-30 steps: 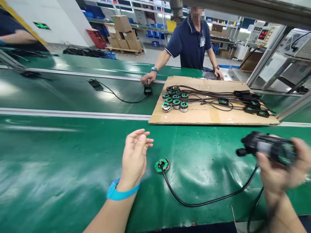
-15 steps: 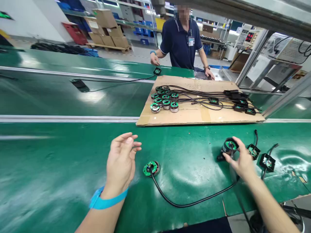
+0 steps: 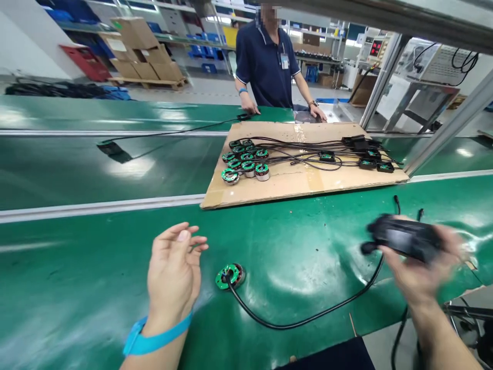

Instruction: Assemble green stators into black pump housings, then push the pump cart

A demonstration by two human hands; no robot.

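Observation:
My left hand [image 3: 175,264], with a blue band at the wrist, hovers over the green work surface [image 3: 115,288], fingers apart and nothing in them. Right of it lies a round part with a green circuit board [image 3: 230,276], and a thick black cable [image 3: 281,326] curves from it toward the right. My right hand [image 3: 423,272] grips a black housing [image 3: 408,237], which is tilted and blurred by motion. The cable runs up close to the housing; its far end is hidden.
A cardboard sheet [image 3: 285,190] ahead bears several round green-board parts [image 3: 248,167] and black boxes [image 3: 367,163] with cables. Across the bench, a person in a dark shirt [image 3: 265,61] touches a small black box. A metal post [image 3: 442,126] slants at the right.
My right hand has lifted and turned the black housing, moving it right over the small boxes. The view has shifted. The other person's hand has lowered onto the small box.

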